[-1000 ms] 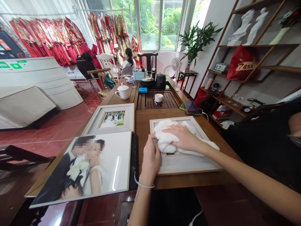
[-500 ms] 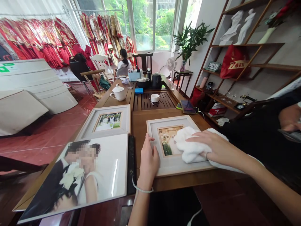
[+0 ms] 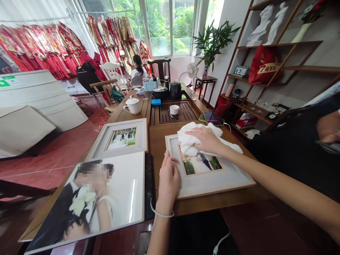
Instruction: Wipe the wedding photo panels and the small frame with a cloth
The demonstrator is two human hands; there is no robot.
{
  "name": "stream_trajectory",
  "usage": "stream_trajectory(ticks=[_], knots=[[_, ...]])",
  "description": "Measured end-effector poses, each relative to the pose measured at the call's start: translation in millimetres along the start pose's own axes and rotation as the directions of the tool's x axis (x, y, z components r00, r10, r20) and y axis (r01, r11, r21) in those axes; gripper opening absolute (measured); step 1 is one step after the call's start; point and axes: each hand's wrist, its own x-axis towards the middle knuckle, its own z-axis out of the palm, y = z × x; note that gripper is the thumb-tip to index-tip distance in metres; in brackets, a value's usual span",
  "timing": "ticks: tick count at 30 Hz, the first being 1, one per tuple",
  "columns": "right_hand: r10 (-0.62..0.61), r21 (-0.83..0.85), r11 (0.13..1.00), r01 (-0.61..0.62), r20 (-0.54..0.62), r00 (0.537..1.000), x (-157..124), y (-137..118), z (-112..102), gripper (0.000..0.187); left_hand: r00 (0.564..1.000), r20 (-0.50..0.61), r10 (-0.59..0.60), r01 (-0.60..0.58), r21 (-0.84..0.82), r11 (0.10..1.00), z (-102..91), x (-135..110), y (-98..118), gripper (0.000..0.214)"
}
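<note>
A light-wood picture frame (image 3: 212, 187) with a pale mat and a small wedding photo (image 3: 195, 166) lies flat on the wooden table. Against its left edge, my left hand (image 3: 169, 175) grips the side, fingers and thumb bent around the border. My right hand (image 3: 205, 140) presses a bunched white towel (image 3: 186, 136) onto the upper part of the glass. The towel hides the photo's top and the frame's far edge, and one end of it trails right over the mat. A bracelet (image 3: 162, 214) circles my left wrist.
Left of my hands lie another framed photo (image 3: 99, 148) and a large wedding print (image 3: 119, 198). Farther back stand a white lidded cup (image 3: 132, 106), a small white bowl (image 3: 174, 109) and a phone (image 3: 212, 118) with a cable. At right, a person's dark-clothed body (image 3: 294, 156) is close.
My right hand has slid the towel up and left across the glass, uncovering the lower right of the photo and frame. My left hand stays at the left edge.
</note>
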Motion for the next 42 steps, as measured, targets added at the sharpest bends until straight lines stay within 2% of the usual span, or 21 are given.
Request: stream_trajectory(ticks=[4, 7, 11, 15, 17, 20, 23, 25, 27, 29, 32, 35, 38, 40, 42], knots=[[-0.146, 0.108, 0.985, 0.137, 0.088, 0.985, -11.3, -28.3, -0.4, 0.067, 1.000, -0.009, -0.028, 0.028, -0.023, 0.999, -0.1, 0.7, 0.3, 0.017], [-0.192, 0.182, 0.969, 0.168, 0.127, 0.973, -33.4, -41.3, -5.6, 0.061, 0.994, -0.047, -0.099, 0.094, -0.094, 0.991, 0.2, 1.0, 1.6, 0.023], [-0.317, 0.298, 0.920, 0.254, 0.186, 0.930, -61.6, -41.5, -21.8, 0.061, 0.990, -0.069, -0.125, 0.114, -0.140, 0.984, -1.0, 2.1, 3.6, 0.026], [-0.458, 0.448, 0.830, 0.331, 0.212, 0.863, -63.5, -27.0, -32.4, 0.060, 0.984, -0.065, -0.168, 0.162, -0.088, 0.983, -4.4, 4.6, 6.2, 0.030], [-0.436, 0.458, 0.831, 0.315, 0.185, 0.881, -51.6, -17.5, -30.0, 0.059, 0.977, -0.060, -0.204, 0.201, -0.048, 0.978, -5.4, 6.2, 8.0, 0.034], [-0.239, 0.307, 0.932, 0.192, 0.127, 0.963, -24.2, -8.8, -20.6, 0.057, 0.968, -0.054, -0.246, 0.247, 0.008, 0.969, -5.9, 8.8, 12.4, 0.039], [-0.076, 0.138, 0.988, 0.064, 0.084, 0.994, 1.2, -14.0, -13.2, 0.059, 0.967, -0.053, -0.247, 0.250, 0.048, 0.967, -7.6, 12.2, 19.9, 0.042], [-0.076, 0.093, 0.993, 0.068, 0.083, 0.994, 10.0, -24.3, -11.9, 0.060, 0.969, -0.046, -0.243, 0.246, 0.081, 0.966, -10.5, 15.3, 25.0, 0.043], [-0.127, 0.089, 0.989, 0.119, 0.096, 0.987, 9.8, -36.3, -13.2, 0.060, 0.968, -0.036, -0.250, 0.253, 0.133, 0.958, -14.0, 19.1, 27.0, 0.045], [-0.189, 0.122, 0.977, 0.174, 0.127, 0.974, 0.8, -46.3, -16.3, 0.057, 0.974, -0.034, -0.226, 0.228, 0.183, 0.956, -16.5, 22.8, 23.7, 0.046], [-0.288, 0.211, 0.945, 0.251, 0.166, 0.943, -23.7, -53.6, -23.1, 0.054, 0.995, -0.033, -0.093, 0.098, 0.206, 0.974, -15.8, 25.9, 11.5, 0.041], [-0.460, 0.337, 0.861, 0.382, 0.191, 0.867, -52.3, -53.0, -33.0, 0.057, 0.999, -0.023, -0.026, 0.031, 0.221, 0.975, -10.9, 25.5, 3.9, 0.038], [-0.566, 0.415, 0.788, 0.454, 0.201, 0.799, -76.7, -47.9, -45.7, 0.062, 0.999, -0.006, -0.052, 0.052, 0.252, 0.966, -7.6, 22.8, 10.7, 0.041], [-0.562, 0.427, 0.789, 0.441, 0.213, 0.799, -89.1, -41.2, -54.0, 0.065, 0.994, 0.034, -0.103, 0.087, 0.319, 0.944, -7.5, 20.0, 20.0, 0.048], [-0.513, 0.420, 0.820, 0.388, 0.239, 0.825, -99.5, -31.1, -60.3, 0.068, 0.986, 0.089, -0.141, 0.094, 0.398, 0.912, -7.9, 16.7, 27.8, 0.055]])
